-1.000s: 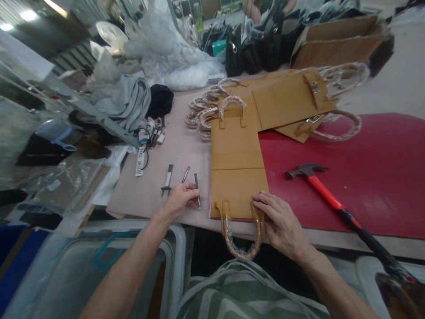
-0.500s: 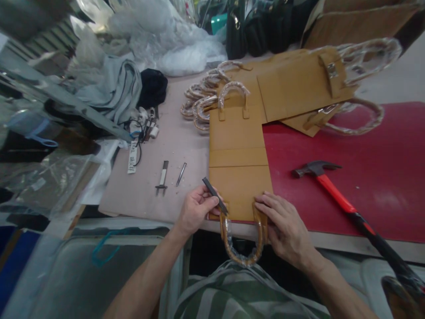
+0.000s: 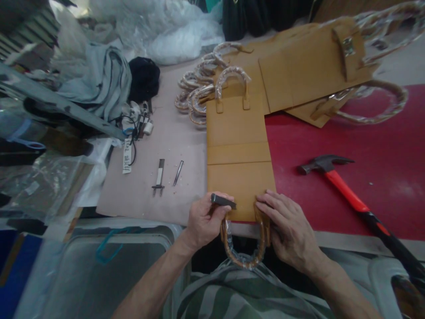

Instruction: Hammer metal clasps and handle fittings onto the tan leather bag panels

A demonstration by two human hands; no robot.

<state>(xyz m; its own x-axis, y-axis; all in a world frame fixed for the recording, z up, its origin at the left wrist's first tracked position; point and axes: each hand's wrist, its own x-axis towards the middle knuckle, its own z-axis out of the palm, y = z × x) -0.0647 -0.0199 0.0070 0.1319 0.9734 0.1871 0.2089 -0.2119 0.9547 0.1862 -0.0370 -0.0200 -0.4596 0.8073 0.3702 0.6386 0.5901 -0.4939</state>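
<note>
Step in hand: by judgement, placing a tool at a handle's root. The panel (image 3: 237, 177), tan, lay flat near the table's front edge, long side running away from the wearer. Near handle (image 3: 245, 263), plastic-wrapped, hung past that edge; far handle (image 3: 233, 71) lay at the opposite end.

Next move: appeared to call for a firm pinch, the tip set true beside the handle's left root, and the panel kept from sliding.

Left hand (image 3: 203, 222): one, closed in a pinch, thumb against fingers, on a dark tool (image 3: 222, 201). Tool tilted well over, blunt end to the left, other end to the right, above the panel. Contact of tip with panel: could not be told. Forearm entered from lower left.

Right hand (image 3: 289, 228): one, palm down, fingers extended and slightly curled, fingertips at the handle's right root. No tool seen in it; whether the thumb pinched from beneath could not be told. Forearm entered from lower right.

Also present: hammer (image 3: 352, 197), on red mat (image 3: 381, 137), right of the panel; forked tool (image 3: 160, 175) and thin rod (image 3: 178, 173), side by side, apart, on the table (image 3: 182, 141) to the left; further tan pieces (image 3: 312, 71) beyond.
</note>
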